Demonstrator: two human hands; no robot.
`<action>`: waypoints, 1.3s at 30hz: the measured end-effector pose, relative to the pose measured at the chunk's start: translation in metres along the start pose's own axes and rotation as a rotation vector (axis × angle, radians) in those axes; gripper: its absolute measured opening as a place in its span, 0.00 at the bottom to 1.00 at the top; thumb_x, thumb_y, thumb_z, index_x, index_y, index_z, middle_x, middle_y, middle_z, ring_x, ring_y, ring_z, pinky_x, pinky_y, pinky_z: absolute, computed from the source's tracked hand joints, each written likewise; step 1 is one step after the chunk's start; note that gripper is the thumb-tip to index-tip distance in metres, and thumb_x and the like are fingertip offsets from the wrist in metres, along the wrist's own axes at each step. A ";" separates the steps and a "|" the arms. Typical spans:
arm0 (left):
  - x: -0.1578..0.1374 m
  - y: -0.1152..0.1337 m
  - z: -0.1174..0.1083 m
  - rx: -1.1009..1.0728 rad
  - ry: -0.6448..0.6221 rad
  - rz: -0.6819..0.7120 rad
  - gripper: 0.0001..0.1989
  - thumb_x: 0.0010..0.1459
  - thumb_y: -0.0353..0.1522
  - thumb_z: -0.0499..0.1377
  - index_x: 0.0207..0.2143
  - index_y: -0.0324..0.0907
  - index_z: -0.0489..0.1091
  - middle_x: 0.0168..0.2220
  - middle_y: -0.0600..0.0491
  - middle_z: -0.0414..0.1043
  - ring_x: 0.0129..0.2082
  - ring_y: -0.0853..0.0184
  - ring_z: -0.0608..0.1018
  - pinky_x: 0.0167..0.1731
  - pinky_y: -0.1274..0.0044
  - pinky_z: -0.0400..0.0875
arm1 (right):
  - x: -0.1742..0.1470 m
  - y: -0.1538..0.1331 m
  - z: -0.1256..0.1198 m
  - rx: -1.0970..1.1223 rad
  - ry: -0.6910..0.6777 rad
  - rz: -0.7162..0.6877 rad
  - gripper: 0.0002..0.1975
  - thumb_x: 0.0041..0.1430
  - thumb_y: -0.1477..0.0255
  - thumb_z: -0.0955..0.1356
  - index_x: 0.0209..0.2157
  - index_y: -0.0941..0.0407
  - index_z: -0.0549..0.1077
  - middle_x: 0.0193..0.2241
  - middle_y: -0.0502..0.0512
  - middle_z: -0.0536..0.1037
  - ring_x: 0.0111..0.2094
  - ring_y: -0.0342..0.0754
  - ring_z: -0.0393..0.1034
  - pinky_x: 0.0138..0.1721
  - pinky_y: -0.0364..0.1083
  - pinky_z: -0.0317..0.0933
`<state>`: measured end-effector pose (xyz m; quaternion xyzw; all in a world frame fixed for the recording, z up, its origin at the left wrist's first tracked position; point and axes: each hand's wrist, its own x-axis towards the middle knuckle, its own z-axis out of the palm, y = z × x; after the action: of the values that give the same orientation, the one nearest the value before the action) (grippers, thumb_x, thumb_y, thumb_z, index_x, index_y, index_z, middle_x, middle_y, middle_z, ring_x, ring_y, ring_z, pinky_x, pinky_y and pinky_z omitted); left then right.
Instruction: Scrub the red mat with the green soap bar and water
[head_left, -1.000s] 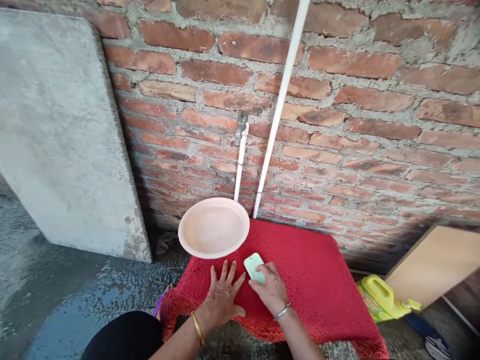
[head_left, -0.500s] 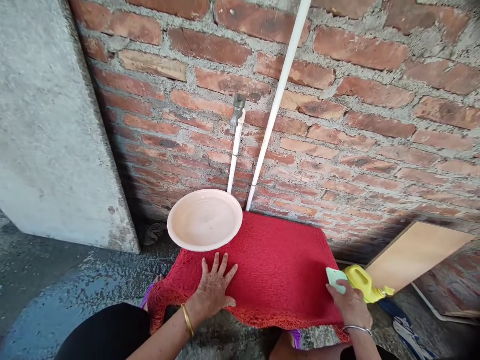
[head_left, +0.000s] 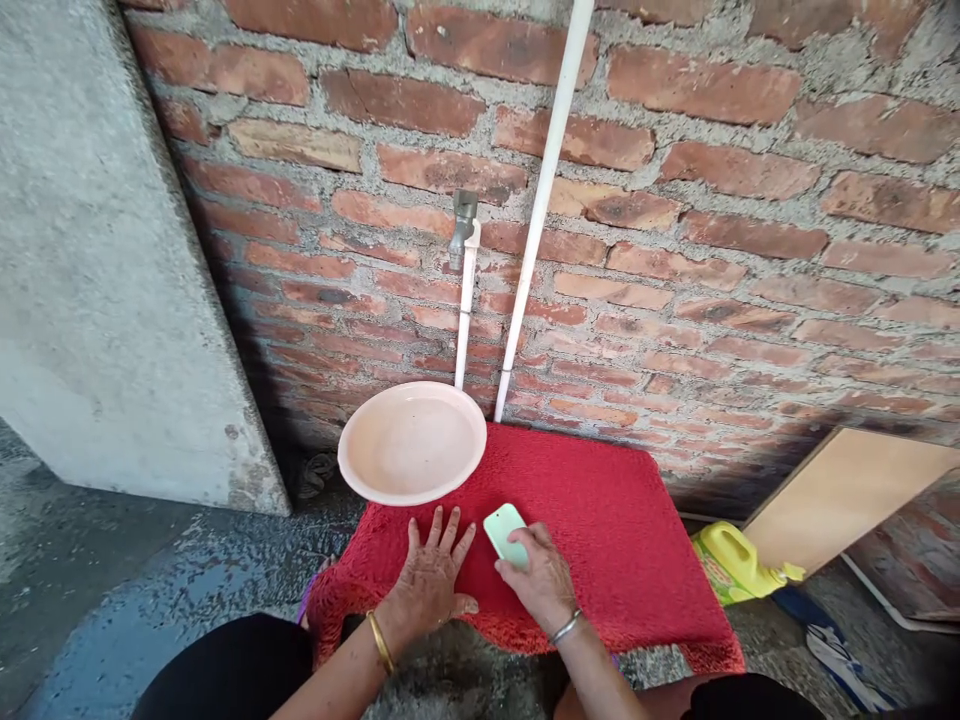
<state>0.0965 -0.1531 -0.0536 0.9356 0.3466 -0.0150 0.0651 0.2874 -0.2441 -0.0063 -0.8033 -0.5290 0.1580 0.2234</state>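
Observation:
A wet red cloth [head_left: 622, 530] with an openwork edge is spread over a low flat surface, its near edge hanging down. My left hand [head_left: 431, 580] lies flat on its left part, fingers spread, just below the pale pink basin [head_left: 412, 445]. Around the back of a pale green scrub brush [head_left: 504, 530] the fingers of my right hand [head_left: 544, 575] are closed. The brush has a small hole at its far end and rests on the cloth, to the right of my left hand. Its underside is hidden.
A yellow jug [head_left: 739, 565] stands to the right, before a leaning tan board [head_left: 855, 500]. Flip-flops [head_left: 840, 655] lie nearby. A tap [head_left: 463, 228] and white pipes [head_left: 536, 220] run along the brick wall. A concrete slab [head_left: 135, 280] leans left above the wet floor [head_left: 157, 620].
My right hand has swept the brush leftward across the cloth, from its right edge to near the middle. My left hand stays pressed in place. The view has shifted slightly.

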 end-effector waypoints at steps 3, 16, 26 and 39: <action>0.000 0.001 -0.001 -0.003 -0.002 0.003 0.51 0.54 0.62 0.57 0.72 0.49 0.46 0.74 0.38 0.39 0.72 0.36 0.45 0.63 0.37 0.40 | -0.005 0.048 -0.029 0.048 0.047 0.156 0.11 0.53 0.61 0.70 0.40 0.45 0.75 0.46 0.54 0.75 0.42 0.56 0.75 0.46 0.52 0.70; 0.002 0.002 0.003 0.016 -0.028 0.000 0.49 0.56 0.60 0.56 0.72 0.49 0.45 0.74 0.38 0.38 0.72 0.35 0.43 0.63 0.36 0.39 | -0.042 0.144 -0.094 -0.113 0.322 0.510 0.17 0.52 0.53 0.67 0.41 0.45 0.73 0.42 0.60 0.75 0.43 0.64 0.75 0.46 0.59 0.69; 0.001 0.006 0.000 0.125 -0.009 -0.024 0.48 0.55 0.56 0.62 0.71 0.50 0.48 0.73 0.38 0.41 0.72 0.35 0.45 0.63 0.37 0.41 | -0.034 0.015 -0.016 -0.001 0.025 0.034 0.11 0.50 0.67 0.73 0.39 0.47 0.77 0.42 0.50 0.74 0.43 0.50 0.74 0.48 0.47 0.68; 0.000 0.007 -0.010 0.129 -0.065 0.000 0.49 0.57 0.58 0.58 0.72 0.47 0.45 0.73 0.35 0.38 0.71 0.33 0.46 0.61 0.35 0.42 | -0.074 0.162 -0.134 -0.277 0.326 0.687 0.17 0.55 0.59 0.68 0.43 0.52 0.75 0.43 0.61 0.72 0.46 0.60 0.74 0.49 0.57 0.66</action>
<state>0.1014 -0.1570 -0.0431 0.9369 0.3425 -0.0677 0.0160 0.4505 -0.3928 0.0238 -0.9704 -0.2036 0.0212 0.1285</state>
